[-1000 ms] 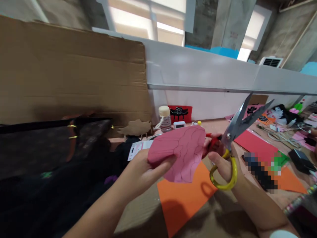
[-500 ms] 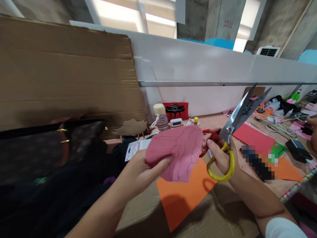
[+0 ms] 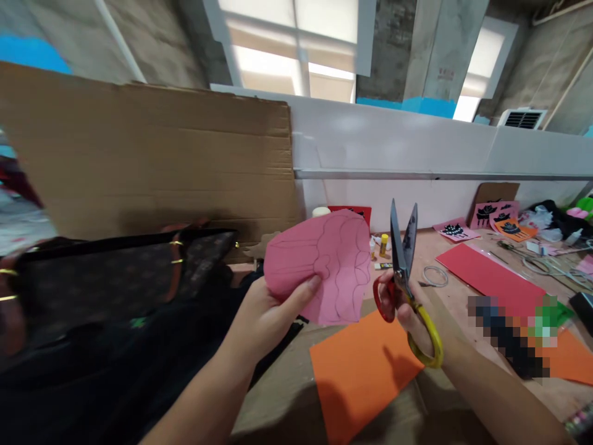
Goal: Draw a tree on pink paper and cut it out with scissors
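Observation:
Between the thumb and fingers of my left hand (image 3: 273, 315) is a pink sheet of paper (image 3: 340, 266) with wavy pencil lines drawn on it. My right hand (image 3: 417, 315) has its fingers through the handles of a pair of scissors (image 3: 403, 266), one handle red and the other yellow. The scissor blades point upward and stand apart, to the right of the pink paper and not touching it. Below both hands an orange sheet (image 3: 361, 377) lies on brown cardboard.
A dark handbag (image 3: 115, 278) stands at the left before a tall cardboard panel (image 3: 162, 154). Glue sticks (image 3: 384, 245), a red sheet (image 3: 491, 278) and a coiled wire (image 3: 435, 276) lie to the right. Decorated paper pieces (image 3: 456, 230) rest near the white partition.
My view has swung left. The scissors have turned from slanting right to pointing nearly straight up, their blades still apart. My left hand keeps the pink paper.

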Demonstrator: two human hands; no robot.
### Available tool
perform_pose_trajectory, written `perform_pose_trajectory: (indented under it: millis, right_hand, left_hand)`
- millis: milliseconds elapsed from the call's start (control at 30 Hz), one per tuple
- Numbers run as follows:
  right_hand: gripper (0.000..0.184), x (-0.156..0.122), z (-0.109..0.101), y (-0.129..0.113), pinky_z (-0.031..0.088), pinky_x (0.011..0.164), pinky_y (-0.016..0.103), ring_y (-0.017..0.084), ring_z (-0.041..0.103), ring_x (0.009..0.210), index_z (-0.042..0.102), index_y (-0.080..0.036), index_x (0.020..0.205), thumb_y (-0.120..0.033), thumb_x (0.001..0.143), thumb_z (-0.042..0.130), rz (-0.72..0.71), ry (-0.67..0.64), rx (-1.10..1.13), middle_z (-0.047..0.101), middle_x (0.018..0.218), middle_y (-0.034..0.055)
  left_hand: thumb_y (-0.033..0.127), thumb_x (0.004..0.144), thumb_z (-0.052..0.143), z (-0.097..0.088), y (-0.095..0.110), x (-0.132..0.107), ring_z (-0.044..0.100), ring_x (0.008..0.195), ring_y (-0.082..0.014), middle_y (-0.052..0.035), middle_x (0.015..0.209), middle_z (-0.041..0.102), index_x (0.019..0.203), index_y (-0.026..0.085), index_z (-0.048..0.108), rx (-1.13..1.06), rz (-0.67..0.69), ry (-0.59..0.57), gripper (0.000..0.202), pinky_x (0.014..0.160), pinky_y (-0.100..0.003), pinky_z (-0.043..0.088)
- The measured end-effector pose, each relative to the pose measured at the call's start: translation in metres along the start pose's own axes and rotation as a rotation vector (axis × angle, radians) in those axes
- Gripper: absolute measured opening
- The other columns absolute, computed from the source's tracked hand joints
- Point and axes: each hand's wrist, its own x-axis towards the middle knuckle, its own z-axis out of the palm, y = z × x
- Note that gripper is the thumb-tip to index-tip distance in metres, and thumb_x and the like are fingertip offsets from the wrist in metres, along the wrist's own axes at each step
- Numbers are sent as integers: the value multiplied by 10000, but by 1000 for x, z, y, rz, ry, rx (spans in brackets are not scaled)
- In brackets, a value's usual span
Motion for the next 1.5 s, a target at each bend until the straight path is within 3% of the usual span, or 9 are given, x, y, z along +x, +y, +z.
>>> perform_pose_trajectory:
  millis: [200, 300, 400, 500, 633, 867, 1200, 1500]
  right_hand:
    - [608, -8, 7, -3, 561, 772, 383, 259, 621, 953, 618, -305, 1238, -766, 860, 734, 143, -96, -88, 622, 1090, 96]
    - [585, -13, 13, 1, 548, 738, 365, 241, 600, 895, 606, -302, 1227, -759, 878, 714, 182, -137, -124, 611, 1058, 82]
    - [567, -15, 14, 2, 511, 708, 337, 209, 529, 805, 599, -289, 1204, -758, 897, 684, 190, -195, -198, 551, 953, 37]
    - [622, -15, 14, -1, 500, 767, 331, 208, 510, 849, 596, -277, 1208, -789, 868, 689, 200, -210, -223, 528, 968, 29]
    - [657, -15, 14, -4, 457, 771, 315, 195, 490, 855, 566, -280, 1240, -816, 872, 662, 242, -249, -253, 518, 993, 22]
    - [742, -9, 20, -11, 310, 655, 320, 177, 321, 723, 548, -272, 1172, -894, 790, 682, 238, -280, -276, 384, 832, -34]
    - [713, -9, 19, -10, 291, 650, 322, 172, 305, 692, 558, -278, 1165, -898, 824, 637, 217, -275, -257, 382, 799, -42]
    - [691, -10, 17, -5, 338, 661, 310, 186, 396, 735, 562, -285, 1166, -881, 827, 653, 232, -273, -256, 409, 821, -26]
  left_hand:
    - [347, 832, 734, -6, 13, 0, 809, 845, -264, -9, 873, 846, 830, 261, 797, 121, 129, 247, 107, 763, -339, 689]
    - [349, 836, 709, -9, 18, -2, 730, 622, -206, 19, 659, 756, 686, 252, 707, 189, 131, 315, 179, 565, -281, 624]
    - [375, 848, 695, -13, 21, -3, 598, 442, -156, 44, 490, 629, 554, 249, 606, 220, 96, 300, 332, 417, -250, 511]
    - [370, 864, 668, -13, 23, -1, 562, 411, -144, 51, 447, 586, 521, 252, 585, 239, 119, 275, 373, 433, -255, 510]
    - [373, 862, 652, -12, 25, 1, 603, 473, -164, 53, 465, 590, 566, 265, 593, 265, 156, 280, 320, 484, -271, 531]
    - [412, 875, 677, -9, 24, 1, 668, 550, -196, 35, 510, 629, 642, 255, 659, 270, 159, 261, 281, 535, -300, 548]
    - [397, 892, 684, -9, 18, 1, 662, 540, -176, 34, 535, 653, 591, 258, 622, 285, 201, 275, 337, 556, -293, 527]
    - [377, 892, 674, -9, 21, 0, 727, 632, -202, 28, 608, 716, 638, 266, 647, 300, 204, 274, 279, 624, -304, 567]
